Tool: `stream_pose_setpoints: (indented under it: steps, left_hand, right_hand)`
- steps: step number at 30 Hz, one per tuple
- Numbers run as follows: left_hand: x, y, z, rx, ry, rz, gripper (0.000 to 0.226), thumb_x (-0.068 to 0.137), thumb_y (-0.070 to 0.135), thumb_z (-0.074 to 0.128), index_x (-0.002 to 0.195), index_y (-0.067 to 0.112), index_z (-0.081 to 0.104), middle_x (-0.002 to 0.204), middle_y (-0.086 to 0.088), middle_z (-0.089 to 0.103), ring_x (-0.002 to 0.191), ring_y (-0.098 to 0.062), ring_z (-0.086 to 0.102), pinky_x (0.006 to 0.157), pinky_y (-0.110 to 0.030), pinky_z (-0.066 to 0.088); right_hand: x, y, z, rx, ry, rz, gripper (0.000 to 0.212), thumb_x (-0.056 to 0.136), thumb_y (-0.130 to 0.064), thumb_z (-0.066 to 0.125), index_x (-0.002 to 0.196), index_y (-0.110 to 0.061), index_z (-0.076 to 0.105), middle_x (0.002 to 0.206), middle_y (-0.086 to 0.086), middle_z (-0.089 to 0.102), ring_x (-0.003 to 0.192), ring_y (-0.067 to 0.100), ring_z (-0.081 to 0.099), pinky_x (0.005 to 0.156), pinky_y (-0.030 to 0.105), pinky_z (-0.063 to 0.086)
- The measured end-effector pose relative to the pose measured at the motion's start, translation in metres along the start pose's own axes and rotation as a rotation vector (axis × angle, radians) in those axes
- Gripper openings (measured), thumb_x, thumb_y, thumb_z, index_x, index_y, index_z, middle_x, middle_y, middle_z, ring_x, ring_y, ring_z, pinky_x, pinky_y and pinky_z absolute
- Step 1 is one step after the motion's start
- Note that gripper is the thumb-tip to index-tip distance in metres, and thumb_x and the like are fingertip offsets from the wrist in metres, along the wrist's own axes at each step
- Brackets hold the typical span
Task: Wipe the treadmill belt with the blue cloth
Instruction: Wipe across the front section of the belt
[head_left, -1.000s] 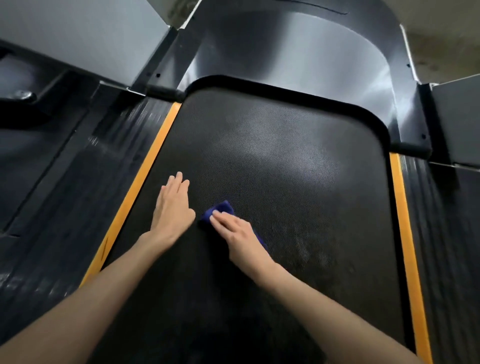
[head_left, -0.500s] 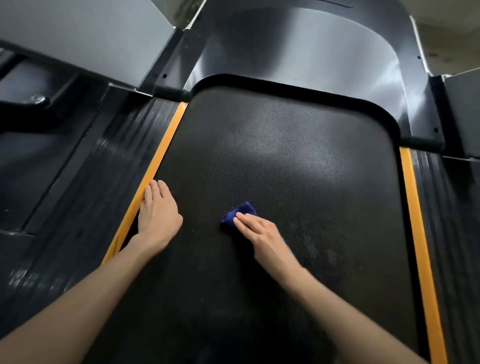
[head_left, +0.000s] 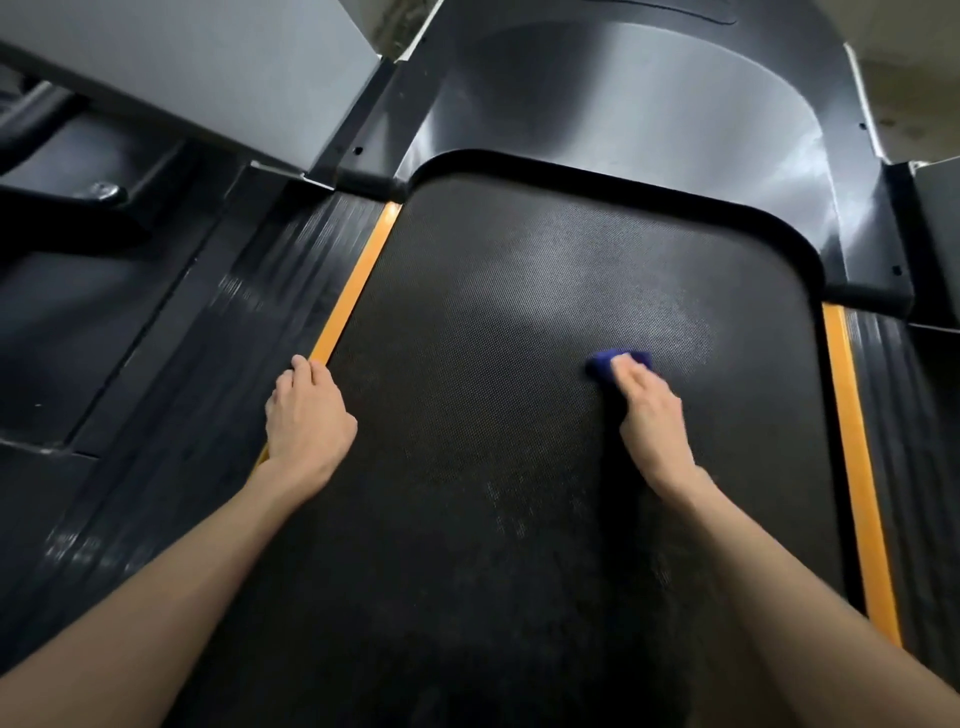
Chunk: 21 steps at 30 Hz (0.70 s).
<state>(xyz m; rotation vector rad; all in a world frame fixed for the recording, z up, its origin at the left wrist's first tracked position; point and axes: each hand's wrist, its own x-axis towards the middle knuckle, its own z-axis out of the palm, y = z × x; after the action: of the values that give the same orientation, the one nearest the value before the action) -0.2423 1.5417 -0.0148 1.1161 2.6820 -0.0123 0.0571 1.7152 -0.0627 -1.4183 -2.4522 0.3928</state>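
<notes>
Right hand (head_left: 652, 410) is pressing the blue cloth (head_left: 618, 359) flat-fingered onto the treadmill belt (head_left: 493, 312), right of centre. Left hand (head_left: 309, 415) is lying open, bracing on the left orange strip (head_left: 358, 275). Risk: the bunched cloth snagging on the textured belt and slipping free.

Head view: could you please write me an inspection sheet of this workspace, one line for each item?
Surface: treadmill belt, black and textured, with pale marks in places.
Job's things: blue cloth lies on the belt, right of centre.
Clutter: nothing seen.
Hands: right hand presses the cloth; left hand rests at the belt's left edge, fingers on the orange strip.
Cables: nothing seen.
Surroundings: grey motor cover ahead; ribbed side rail on the left.
</notes>
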Motion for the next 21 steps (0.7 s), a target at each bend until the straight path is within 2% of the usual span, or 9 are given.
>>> stream_pose_setpoints:
  steps: [2,4,6,8,11,13,15,18,21]
  left_hand:
    - [0.002,-0.002,0.0,-0.009,0.001,0.0,0.057,0.085,0.005,0.053,0.138,-0.003,0.031,0.149,-0.02,0.025,0.128,-0.035,0.036,0.098,-0.043,0.042]
    - [0.002,-0.001,-0.001,-0.016,0.003,0.0,0.056,0.086,0.005,0.054,0.137,-0.003,0.033,0.148,-0.02,0.027,0.126,-0.035,0.039,0.096,-0.042,0.044]
    - [0.002,-0.002,-0.002,-0.013,0.01,0.004,0.054,0.086,0.005,0.054,0.136,-0.003,0.035,0.148,-0.019,0.029,0.124,-0.034,0.041,0.094,-0.041,0.045]
    - [0.001,-0.005,-0.004,-0.021,0.007,0.014,0.052,0.086,0.002,0.053,0.134,-0.001,0.037,0.148,-0.017,0.03,0.122,-0.034,0.042,0.092,-0.04,0.046]
    - [-0.001,-0.011,-0.006,-0.024,0.007,0.046,0.055,0.084,-0.001,0.053,0.136,0.002,0.035,0.15,-0.014,0.027,0.122,-0.033,0.042,0.092,-0.038,0.045]
    - [-0.001,-0.011,-0.007,-0.028,-0.01,0.044,0.059,0.083,0.0,0.054,0.138,0.003,0.033,0.151,-0.013,0.026,0.123,-0.033,0.041,0.094,-0.038,0.044]
    - [-0.001,-0.011,-0.008,-0.034,-0.01,0.044,0.062,0.082,0.001,0.054,0.139,0.003,0.032,0.151,-0.014,0.026,0.124,-0.033,0.04,0.095,-0.039,0.044]
    - [-0.002,-0.012,-0.008,-0.039,-0.008,0.053,0.064,0.081,0.0,0.054,0.14,0.004,0.03,0.151,-0.013,0.025,0.124,-0.032,0.04,0.095,-0.038,0.044]
    - [-0.002,-0.018,-0.006,-0.059,0.004,0.079,0.066,0.082,-0.004,0.054,0.142,0.007,0.03,0.152,-0.01,0.024,0.126,-0.031,0.04,0.095,-0.038,0.045]
  right_hand:
    - [0.0,-0.022,0.009,0.11,0.051,0.188,0.061,0.065,0.016,0.051,0.123,-0.001,0.057,0.123,0.02,0.059,0.114,0.036,0.054,0.098,0.033,0.037]
    - [-0.033,-0.046,0.022,0.125,0.079,-0.044,0.053,0.064,0.012,0.052,0.115,0.0,0.062,0.114,0.018,0.064,0.107,0.033,0.057,0.096,0.029,0.037]
    - [-0.065,-0.045,0.025,0.105,-0.016,-0.392,0.051,0.07,0.006,0.054,0.12,-0.004,0.062,0.123,0.01,0.062,0.114,0.022,0.054,0.099,0.027,0.036]
    - [-0.055,-0.022,0.023,0.026,-0.04,-0.532,0.05,0.077,0.001,0.051,0.125,-0.008,0.059,0.131,0.006,0.057,0.12,0.02,0.053,0.1,0.035,0.041]
    - [-0.016,-0.004,0.029,0.094,0.122,-0.017,0.052,0.077,0.002,0.047,0.128,0.0,0.053,0.133,0.018,0.052,0.124,0.036,0.048,0.107,0.049,0.033]
    - [-0.007,-0.026,0.037,0.152,0.224,0.303,0.049,0.08,-0.004,0.044,0.128,0.003,0.052,0.132,0.022,0.052,0.124,0.04,0.046,0.109,0.046,0.026]
    - [-0.023,-0.07,0.052,0.211,0.224,0.135,0.046,0.081,-0.007,0.043,0.124,0.002,0.055,0.125,0.021,0.056,0.115,0.039,0.052,0.105,0.038,0.029]
    - [-0.066,-0.143,0.076,0.227,-0.046,-0.378,0.052,0.076,0.001,0.048,0.128,-0.003,0.054,0.13,0.014,0.055,0.12,0.03,0.049,0.109,0.038,0.031]
    - [-0.064,-0.145,0.074,0.164,-0.207,-0.635,0.059,0.074,0.002,0.048,0.132,-0.009,0.052,0.136,0.008,0.052,0.127,0.025,0.046,0.112,0.034,0.022]
